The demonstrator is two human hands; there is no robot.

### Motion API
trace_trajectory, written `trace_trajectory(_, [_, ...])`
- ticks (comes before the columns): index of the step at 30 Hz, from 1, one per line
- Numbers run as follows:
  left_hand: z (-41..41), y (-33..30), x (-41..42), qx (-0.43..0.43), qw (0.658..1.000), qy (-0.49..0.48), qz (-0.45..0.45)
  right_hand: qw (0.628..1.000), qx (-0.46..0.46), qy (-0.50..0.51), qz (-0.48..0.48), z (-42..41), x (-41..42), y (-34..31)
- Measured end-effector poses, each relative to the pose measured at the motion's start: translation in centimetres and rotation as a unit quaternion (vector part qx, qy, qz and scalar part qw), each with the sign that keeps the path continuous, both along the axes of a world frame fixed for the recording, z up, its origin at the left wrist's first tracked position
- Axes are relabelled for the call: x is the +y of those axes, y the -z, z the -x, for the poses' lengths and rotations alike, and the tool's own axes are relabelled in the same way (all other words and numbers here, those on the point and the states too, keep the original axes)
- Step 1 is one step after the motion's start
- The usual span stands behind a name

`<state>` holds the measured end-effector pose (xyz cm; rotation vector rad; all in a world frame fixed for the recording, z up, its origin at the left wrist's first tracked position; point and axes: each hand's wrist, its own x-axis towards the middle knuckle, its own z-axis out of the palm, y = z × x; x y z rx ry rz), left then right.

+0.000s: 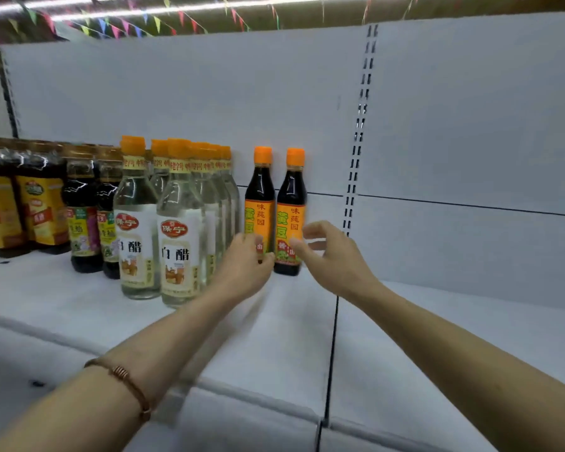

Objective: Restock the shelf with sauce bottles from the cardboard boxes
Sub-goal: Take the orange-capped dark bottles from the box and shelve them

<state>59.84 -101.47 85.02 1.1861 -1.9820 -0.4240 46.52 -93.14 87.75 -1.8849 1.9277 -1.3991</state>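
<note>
Seating bottles: I nudge both dark sauce bottles (276, 207) back against the shelf (291, 321) wall.
Left hand (247, 265): fingers curled against the left bottle's base.
Right hand (330, 252): fingers apart, holding nothing.

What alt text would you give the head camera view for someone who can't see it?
Two bare hands, left hand and right hand, reach two dark sauce bottles with orange caps, upright at the back of a white shelf. Clear vinegar bottles stand to their left.

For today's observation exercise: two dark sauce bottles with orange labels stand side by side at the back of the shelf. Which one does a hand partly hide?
The left dark bottle: the left hand covers its lower label, while the right dark bottle shows down to its base.
</note>
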Motion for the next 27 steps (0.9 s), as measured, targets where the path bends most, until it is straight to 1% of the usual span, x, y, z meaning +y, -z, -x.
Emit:
trace_trajectory(3, [-3.3,1.3,4.8,-0.011,0.999,0.004,0.03,0.998,0.005,-0.069,0.001,-1.7,3.6,0.2])
trace_trajectory(7, [-9.1,3.5,10.6,-0.011,0.999,-0.038,0.016,0.985,0.039,-0.17,-0.013,-5.5,7.3,1.3])
trace_trajectory(11, [-14.5,4.5,14.5,0.006,0.995,-0.096,-0.004,0.967,0.045,-0.249,-0.027,-10.4,9.4,2.4])
trace_trajectory(14, [-18.9,4.9,17.0,0.0,0.994,-0.107,0.001,0.954,0.062,-0.291,-0.03,-15.2,10.6,2.7])
trace_trajectory(17, [-24.0,5.3,19.1,-0.026,0.992,-0.121,0.0,0.938,0.074,-0.337,-0.028,-20.5,11.2,2.6])
trace_trajectory(20, [-30.7,6.6,21.4,-0.024,0.989,-0.145,-0.035,0.922,0.082,-0.376,-0.045,-26.6,11.7,2.7])
trace_trajectory(24, [-41.3,8.8,24.7,-0.05,0.977,-0.196,-0.072,0.901,0.087,-0.419,-0.079,-37.2,12.3,4.3])
trace_trajectory(27, [-49.5,9.7,26.8,-0.048,0.97,-0.225,-0.083,0.886,0.099,-0.445,-0.09,-45.9,12.7,5.8])
